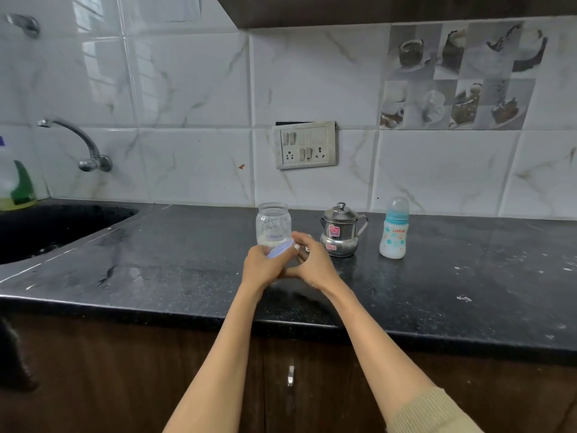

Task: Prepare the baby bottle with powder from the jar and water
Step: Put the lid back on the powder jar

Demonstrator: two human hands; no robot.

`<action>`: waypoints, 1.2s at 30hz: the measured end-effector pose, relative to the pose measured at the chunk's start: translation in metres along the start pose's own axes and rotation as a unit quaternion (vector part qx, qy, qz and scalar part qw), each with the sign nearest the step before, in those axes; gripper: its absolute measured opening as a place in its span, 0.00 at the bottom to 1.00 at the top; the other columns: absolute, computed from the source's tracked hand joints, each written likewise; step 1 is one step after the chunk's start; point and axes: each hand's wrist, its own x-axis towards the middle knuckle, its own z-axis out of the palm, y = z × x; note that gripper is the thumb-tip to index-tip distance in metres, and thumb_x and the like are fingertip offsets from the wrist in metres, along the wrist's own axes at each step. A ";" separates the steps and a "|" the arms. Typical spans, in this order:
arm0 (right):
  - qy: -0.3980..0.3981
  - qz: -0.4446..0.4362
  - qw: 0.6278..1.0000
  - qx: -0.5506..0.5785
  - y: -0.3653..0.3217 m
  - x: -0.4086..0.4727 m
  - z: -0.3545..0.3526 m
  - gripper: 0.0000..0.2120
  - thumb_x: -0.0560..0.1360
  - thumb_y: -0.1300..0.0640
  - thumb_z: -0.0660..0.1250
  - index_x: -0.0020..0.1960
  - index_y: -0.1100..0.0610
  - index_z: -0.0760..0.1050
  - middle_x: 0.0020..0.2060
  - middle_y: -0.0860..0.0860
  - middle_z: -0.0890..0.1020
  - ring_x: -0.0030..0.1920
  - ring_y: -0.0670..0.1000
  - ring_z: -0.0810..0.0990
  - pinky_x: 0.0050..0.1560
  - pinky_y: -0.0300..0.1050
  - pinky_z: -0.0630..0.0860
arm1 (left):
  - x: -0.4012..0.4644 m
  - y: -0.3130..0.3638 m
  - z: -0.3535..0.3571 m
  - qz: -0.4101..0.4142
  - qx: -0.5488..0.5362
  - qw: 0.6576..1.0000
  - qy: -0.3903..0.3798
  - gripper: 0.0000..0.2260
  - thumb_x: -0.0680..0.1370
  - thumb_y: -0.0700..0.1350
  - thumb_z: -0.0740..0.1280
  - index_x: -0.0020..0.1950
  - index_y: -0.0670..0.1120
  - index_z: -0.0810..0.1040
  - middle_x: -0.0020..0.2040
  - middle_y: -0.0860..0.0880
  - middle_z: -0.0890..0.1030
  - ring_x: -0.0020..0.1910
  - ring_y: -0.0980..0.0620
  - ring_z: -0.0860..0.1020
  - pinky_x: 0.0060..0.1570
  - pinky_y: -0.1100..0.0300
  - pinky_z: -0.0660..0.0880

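Observation:
A clear glass jar (pixel 273 225) with white powder in its bottom stands open on the black counter (pixel 175 264). Just in front of it my left hand (pixel 263 268) grips a pale lilac lid (pixel 280 249), tilted. My right hand (pixel 312 264) meets it from the right, fingers curled onto the lid's right edge, thumbs touching. A small dark shiny thing shows behind my right fingers; I cannot tell what it is. The baby bottle (pixel 394 231), white with a teal collar and clear cap, stands upright to the right, apart from both hands.
A lidded steel pot (pixel 340 231) with spout and handle stands between jar and bottle. A black sink (pixel 46 229) with a wall tap (pixel 81 142) lies at the left, a green-topped soap bottle (pixel 18 185) beside it. A switch plate (pixel 306 144) is on the tiled wall.

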 end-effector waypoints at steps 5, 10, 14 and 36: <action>0.073 -0.058 0.996 0.013 -0.016 0.027 -0.003 0.34 0.61 0.67 0.78 0.63 0.60 0.66 0.51 0.48 0.79 0.50 0.47 0.79 0.46 0.33 0.76 | 0.030 0.027 0.006 0.026 -0.025 0.999 -0.026 0.28 0.63 0.66 0.71 0.39 0.40 0.77 0.34 0.45 0.74 0.34 0.51 0.73 0.36 0.54 0.72; 0.108 -0.076 0.990 -0.050 -0.035 0.074 -0.022 0.40 0.59 0.58 0.81 0.62 0.57 0.60 0.58 0.52 0.71 0.57 0.50 0.74 0.56 0.41 0.73 | 0.064 0.032 0.002 0.046 -0.041 0.996 0.070 0.32 0.73 0.65 0.63 0.63 0.39 0.72 0.62 0.43 0.76 0.61 0.47 0.74 0.59 0.55 0.71; 0.061 -0.064 0.989 -0.115 -0.057 0.118 -0.043 0.40 0.57 0.62 0.81 0.63 0.57 0.64 0.61 0.54 0.72 0.60 0.54 0.74 0.57 0.48 0.76 | 0.088 0.015 -0.007 0.018 0.015 0.997 0.074 0.31 0.71 0.53 0.72 0.68 0.41 0.64 0.66 0.50 0.70 0.67 0.48 0.67 0.57 0.62 0.69; -0.348 0.055 0.785 -0.509 -0.109 0.209 -0.003 0.37 0.63 0.71 0.75 0.67 0.48 0.72 0.68 0.49 0.70 0.67 0.55 0.71 0.59 0.48 0.75 | 0.142 -0.024 0.011 0.016 0.096 0.987 0.125 0.34 0.56 0.59 0.79 0.56 0.46 0.75 0.51 0.50 0.80 0.48 0.52 0.78 0.42 0.60 0.71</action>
